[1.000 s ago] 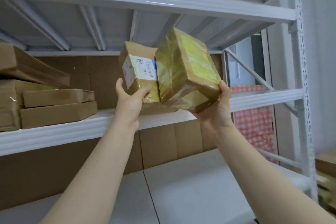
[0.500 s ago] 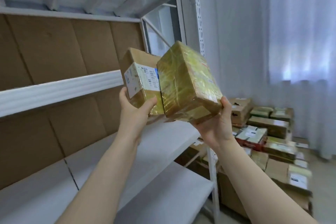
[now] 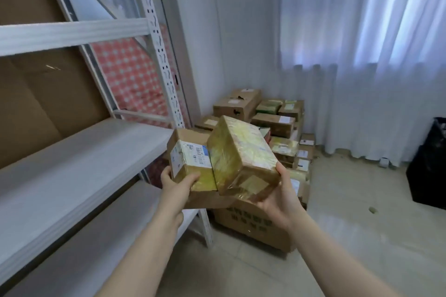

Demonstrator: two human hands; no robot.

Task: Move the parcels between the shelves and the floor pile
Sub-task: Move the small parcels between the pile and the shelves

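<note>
Two taped brown parcels are held side by side in the air past the end of the white shelving. My left hand grips the smaller parcel with a white label from below. My right hand holds the larger parcel wrapped in yellowish tape at its lower right corner. The two parcels touch. Behind them the floor pile of several cardboard parcels lies in the corner against the wall and curtain.
White metal shelves with a perforated upright stand at the left, backed by brown cardboard. A large printed box sits on the tiled floor under my hands. A black bin stands at the right by the white curtain.
The view has swung right and down from the shelf to the corner. Both hands, still holding the two parcels, have come away from the shelf and lowered toward the floor pile.
</note>
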